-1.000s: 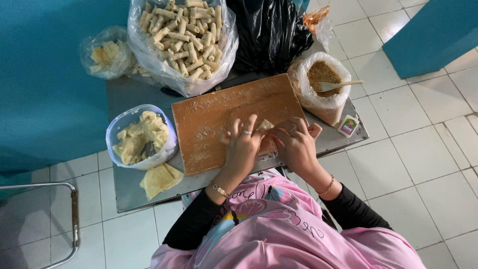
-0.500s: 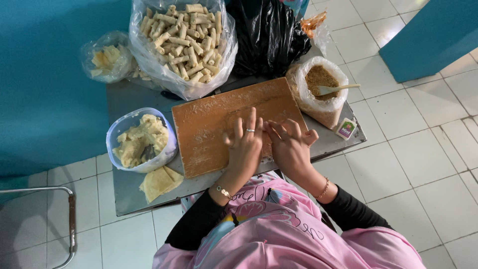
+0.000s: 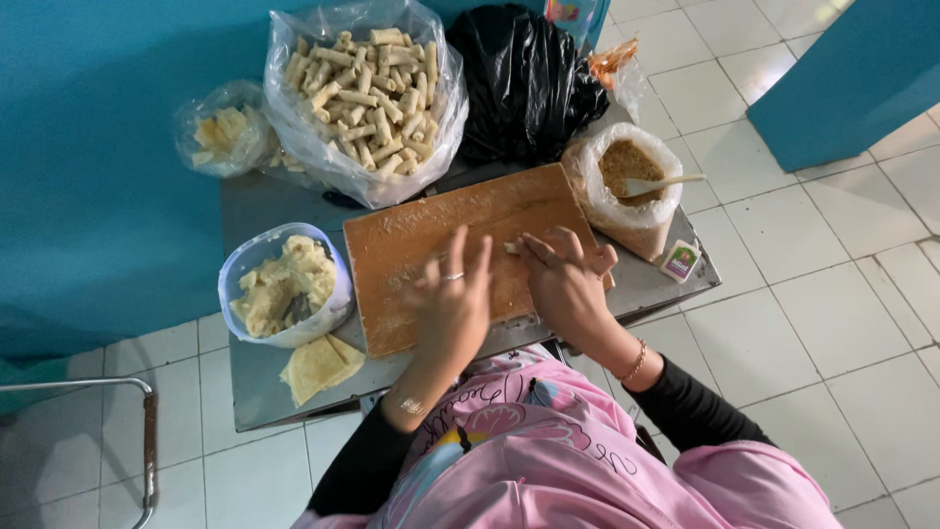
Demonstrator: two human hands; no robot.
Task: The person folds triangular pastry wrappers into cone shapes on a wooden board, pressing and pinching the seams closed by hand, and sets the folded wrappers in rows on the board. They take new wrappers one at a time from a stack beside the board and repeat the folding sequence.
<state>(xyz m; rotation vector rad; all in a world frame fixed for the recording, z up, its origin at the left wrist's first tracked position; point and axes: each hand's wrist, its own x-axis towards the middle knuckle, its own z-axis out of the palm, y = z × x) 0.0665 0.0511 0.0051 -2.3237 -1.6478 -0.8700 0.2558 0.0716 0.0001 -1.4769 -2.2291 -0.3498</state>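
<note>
One wooden board [image 3: 470,220] is laid on the metal table [image 3: 641,284], with four clear bags, one black bag [image 3: 524,78] and one tub around it. Many rolled pastries are held in the large far bag [image 3: 364,93], a few pale pieces in the small far-left bag [image 3: 223,132], and brown filling with a spoon [image 3: 658,182] in the right bag [image 3: 627,191]. Pale wrappers are kept in the near-left tub [image 3: 282,284], and folded sheets [image 3: 319,364] lie just beside it. The left hand [image 3: 452,302] is spread flat on the board, fingers loosened. A small pale roll [image 3: 510,249] at the board's middle is pinched by the right hand [image 3: 563,279].
</note>
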